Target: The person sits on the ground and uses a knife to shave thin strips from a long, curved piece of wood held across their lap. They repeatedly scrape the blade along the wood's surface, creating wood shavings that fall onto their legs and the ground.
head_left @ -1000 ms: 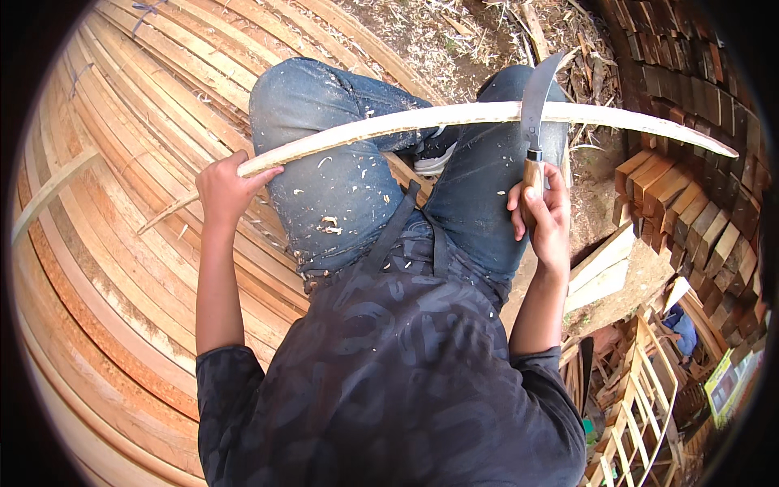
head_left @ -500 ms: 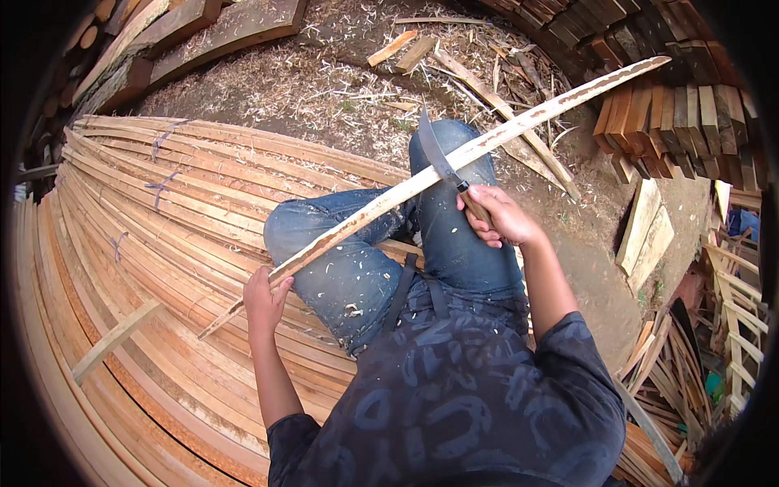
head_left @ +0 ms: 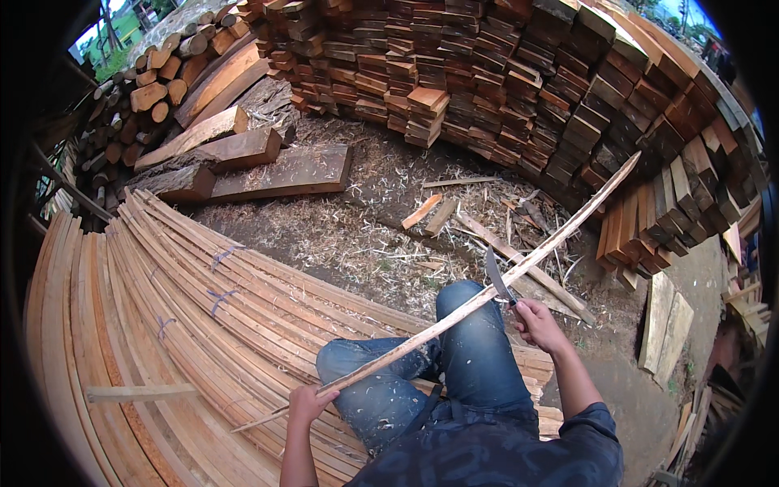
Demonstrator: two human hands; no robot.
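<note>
A long, thin wooden pole (head_left: 442, 325), pale with brownish patches, slants across my thighs in worn blue jeans (head_left: 479, 349). It rises from lower left to upper right. My left hand (head_left: 308, 403) is closed around the pole near its lower, pointed end. In my right hand (head_left: 538, 325), fingers wrapped round the handle, is a knife with a curved dark blade (head_left: 496, 272). The blade meets the pole above my right knee, its tip pointing away from me. Whether the edge bites into the wood cannot be made out.
Long sawn wooden strips (head_left: 203, 316), some tied in bundles, spread under and left of me; a short batten (head_left: 142, 393) lies across them. Stacked boards (head_left: 422, 81) form a wall ahead. Thick beams (head_left: 284, 172) and logs (head_left: 150, 96) lie far left. Wood shavings (head_left: 365, 235) litter the ground.
My view has tilted up, bringing the board stack and logs into sight. Less brown shows along the pole's visible side. Both hands keep their holds, with the knife still at the pole.
</note>
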